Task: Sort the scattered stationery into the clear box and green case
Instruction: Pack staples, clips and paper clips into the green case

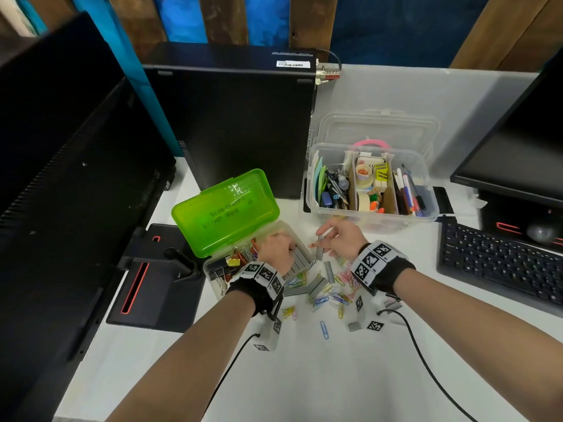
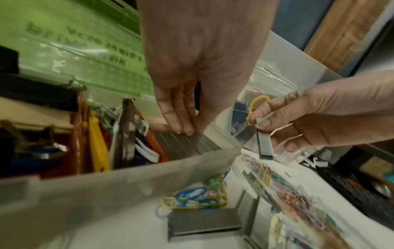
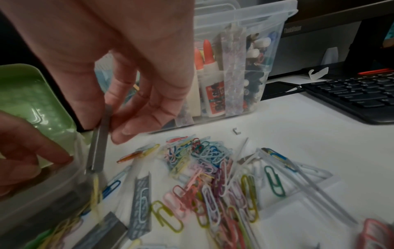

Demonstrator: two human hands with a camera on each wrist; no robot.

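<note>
The right hand (image 2: 315,118) pinches a grey metal staple strip (image 2: 264,143); the left hand's (image 2: 198,55) straight fingers press staple strips inside the open translucent green plastic case (image 1: 225,208). Its lid's handwriting is unreadable.

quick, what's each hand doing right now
Left hand: open, straight fingertips pressing on the staple strips inside the green case.
Right hand: pinching a staple strip beside the case.

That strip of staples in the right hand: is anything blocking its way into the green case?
Partly. The left hand reaches into the green case, its fingers on the staples already there. The staple strip hangs just outside the wall.
</note>
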